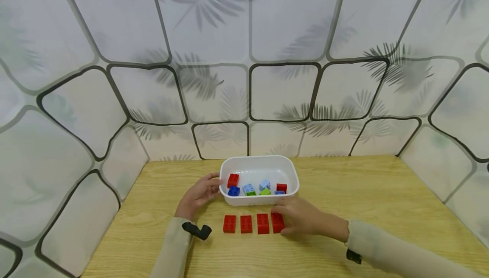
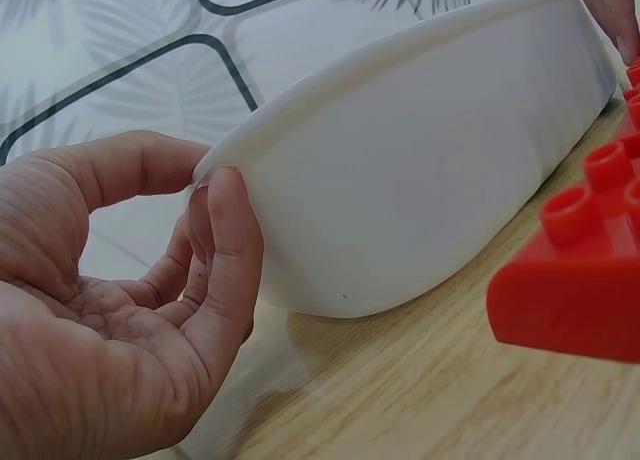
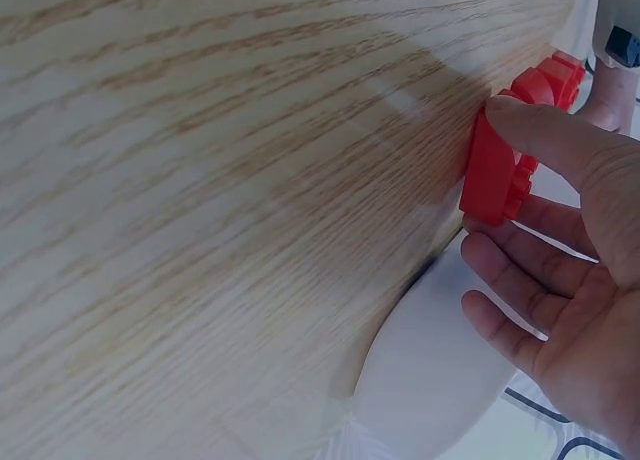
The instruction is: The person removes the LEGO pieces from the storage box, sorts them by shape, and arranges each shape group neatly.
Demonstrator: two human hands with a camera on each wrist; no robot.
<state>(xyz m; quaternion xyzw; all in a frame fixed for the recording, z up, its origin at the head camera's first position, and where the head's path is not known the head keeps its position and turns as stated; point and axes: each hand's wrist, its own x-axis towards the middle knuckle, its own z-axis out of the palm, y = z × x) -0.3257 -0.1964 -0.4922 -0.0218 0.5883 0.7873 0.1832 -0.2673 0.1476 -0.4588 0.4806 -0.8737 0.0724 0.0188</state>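
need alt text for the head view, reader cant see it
A person's right hand grips the rightmost block in a row of four red ones on a wood-grain table, while the left hand holds the left end of a white tub. The tub, behind the row, contains red, blue, light blue and green blocks.

Head view: soft, even light, glinting faintly inside a white, rounded-rectangular plastic bin (image 1: 259, 201). Left wrist view: soft shadow on the yellowish wood-grain counter (image 2: 400, 400) beneath the bin. Right wrist view: hazy, the counter beside the bin washed pale.
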